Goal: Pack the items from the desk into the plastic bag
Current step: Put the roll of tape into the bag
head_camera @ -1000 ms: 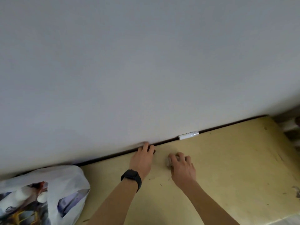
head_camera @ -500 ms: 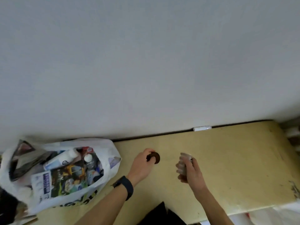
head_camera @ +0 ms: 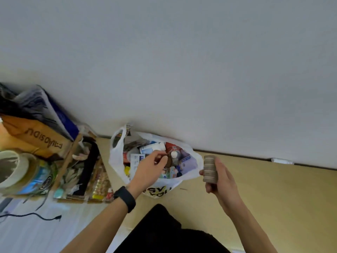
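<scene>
A white plastic bag (head_camera: 116, 157) stands open on the yellowish desk (head_camera: 273, 189) against the wall, filled with several bottles and packets. My left hand (head_camera: 149, 168), with a black wristband, hovers over the bag's mouth and pinches a small brown round object (head_camera: 168, 161). To the right of the bag, my right hand (head_camera: 221, 181) holds a ribbed grey-brown cylinder (head_camera: 209, 168) upright. A small white tube (head_camera: 281, 160) lies at the desk's back edge by the wall.
Left of the bag lie a shallow box of snack packets (head_camera: 85, 172), an orange paper bag (head_camera: 34, 137), a roll of tape (head_camera: 12, 168) and a black cable (head_camera: 34, 215). A dark garment (head_camera: 169, 232) fills the bottom centre.
The view swung left, bringing the bag to the centre. My left hand carried the brown round object from the desk to above the bag. My right hand lifted the cylinder upright.
</scene>
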